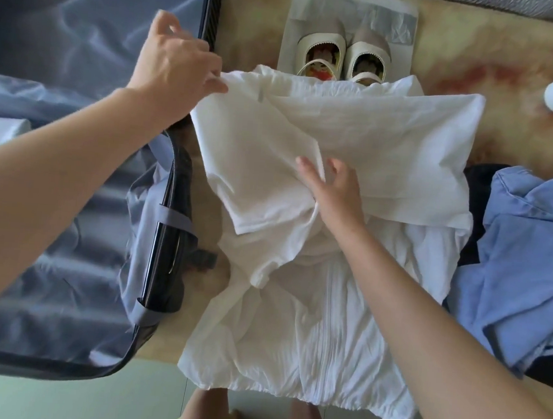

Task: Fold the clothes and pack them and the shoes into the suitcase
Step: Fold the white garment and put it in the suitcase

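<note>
- My left grip (177, 66) pinches the far-left corner of the white garment (389, 145), thumb and fingers closed on the cloth.
- My right grip (336, 194) rests on the garment's middle, fingers spread and nearly straight, pressing a folded flap.
- The garment lies wrinkled and partly folded on the counter (479, 53), its near hem over the edge.
- The open suitcase (49, 257) is just left of the garment.
- The shoes (343, 56), with picture-printed insoles, sit at its far edge, partly covered.
- Blue clothes (530, 246) are heaped to its right.

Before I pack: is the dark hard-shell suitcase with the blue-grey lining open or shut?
Open: the suitcase lies flat, its blue-grey lining exposed on both halves.
</note>
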